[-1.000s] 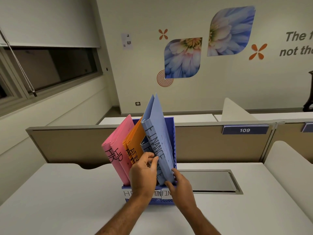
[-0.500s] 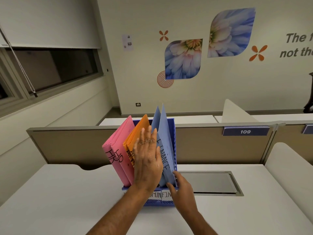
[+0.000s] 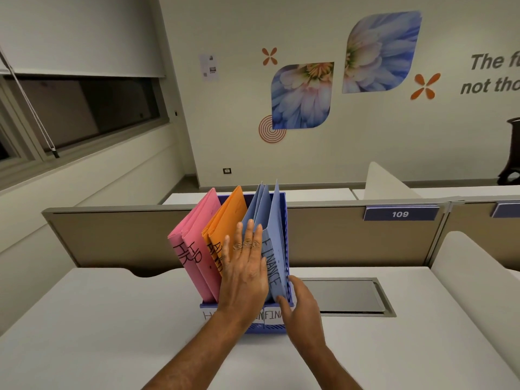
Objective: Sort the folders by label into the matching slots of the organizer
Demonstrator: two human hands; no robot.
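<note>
Pressing blue folders (image 3: 277, 243), flat left fingers (image 3: 248, 237); right fingers (image 3: 296, 285) relaxed against organizer (image 3: 267, 329)

We see a dim, yellowish indoor scene, evenly lit, with the window (image 3: 84, 114) dark. Only faint, soft-edged shadows lie on the desk (image 3: 84, 319). Our wide lens bows the partition (image 3: 112, 235) and window frame toward the edges; fine detail looks slightly soft.

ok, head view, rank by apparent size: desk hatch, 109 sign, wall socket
1. desk hatch
2. 109 sign
3. wall socket, though it sits farther off, so its true size is unsure
</note>
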